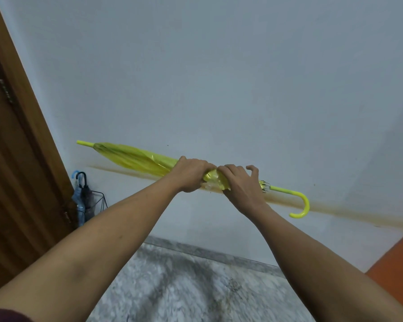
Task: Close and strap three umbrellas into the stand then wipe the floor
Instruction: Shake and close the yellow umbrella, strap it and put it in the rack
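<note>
**Item:** yellow umbrella [135, 156], canopy folded, held in the air in front of the wall [219, 66].

**Long axis:** nearly level, sloping down from left to right. The tip [84, 143] points left, toward the door [14, 159]. The hooked handle [304, 205] points right, with its curve turned down.

**Left hand** [191, 174]: grip wrapped round the gathered canopy just left of mid-length, fingers curled over the top.

**Right hand** [242, 184]: touching the left hand, on the handle side. Its grip pinches the bunched folds against the shaft, with one finger lifted clear. Whether the strap is between these fingers cannot be told, as the fabric there is crumpled and partly hidden.

**Stand** [102, 199]: wire frame on the floor [184, 287] in the corner by the door, low and to the left, well apart from both hands. It holds a blue umbrella [78, 201] and a black umbrella [86, 194], both handle-up.

**Stage, as judged:** two umbrellas are stowed. This is the third, and it is being wound or strapped.

**Deciding relation:** the stand lies beyond the tip end, on the left hand's side, so the left hand is the nearer one. To go in like the others, the level shaft would have to swing tip-down and handle-up. The right hand, nearest the handle, is better placed to take that end.

**Risk, as judged:** loose folds may spring open if the pinch loosens before the strap is fastened.
</note>
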`<state>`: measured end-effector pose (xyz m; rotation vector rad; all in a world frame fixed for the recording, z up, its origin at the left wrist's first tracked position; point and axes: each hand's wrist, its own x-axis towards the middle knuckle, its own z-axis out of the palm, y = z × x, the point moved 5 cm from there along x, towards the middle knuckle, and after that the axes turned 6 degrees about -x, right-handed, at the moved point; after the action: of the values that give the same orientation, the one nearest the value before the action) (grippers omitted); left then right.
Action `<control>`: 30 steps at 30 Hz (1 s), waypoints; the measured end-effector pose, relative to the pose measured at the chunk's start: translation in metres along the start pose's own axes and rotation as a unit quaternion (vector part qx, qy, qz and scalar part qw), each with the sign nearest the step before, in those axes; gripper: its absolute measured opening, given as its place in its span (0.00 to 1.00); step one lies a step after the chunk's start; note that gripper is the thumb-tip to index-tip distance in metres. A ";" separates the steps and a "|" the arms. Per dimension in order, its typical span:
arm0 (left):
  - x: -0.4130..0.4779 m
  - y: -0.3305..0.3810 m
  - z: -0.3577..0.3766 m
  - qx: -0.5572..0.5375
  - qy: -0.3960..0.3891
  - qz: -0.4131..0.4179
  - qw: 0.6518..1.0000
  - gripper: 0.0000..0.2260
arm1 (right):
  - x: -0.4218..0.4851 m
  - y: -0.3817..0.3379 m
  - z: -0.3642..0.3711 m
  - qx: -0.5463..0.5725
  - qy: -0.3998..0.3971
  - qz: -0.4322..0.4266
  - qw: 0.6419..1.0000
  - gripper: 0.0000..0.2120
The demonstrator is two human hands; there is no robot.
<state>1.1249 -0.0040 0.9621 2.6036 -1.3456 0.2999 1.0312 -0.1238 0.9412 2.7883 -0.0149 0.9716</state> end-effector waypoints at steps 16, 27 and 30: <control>-0.017 0.006 0.003 0.124 0.205 0.065 0.969 0.27 | 0.019 0.020 -0.007 0.155 -0.068 0.038 0.985 0.16; -0.010 0.008 -0.001 0.113 0.194 0.042 0.974 0.22 | 0.015 0.003 -0.006 0.141 0.018 -0.031 0.989 0.11; -0.007 0.006 0.000 0.099 0.174 0.014 0.980 0.23 | 0.016 -0.001 -0.009 0.129 0.049 -0.037 0.990 0.07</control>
<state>1.1158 -0.0016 0.9610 2.5240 -1.2832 0.8903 1.0383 -0.1208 0.9573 2.9403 0.2426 1.1667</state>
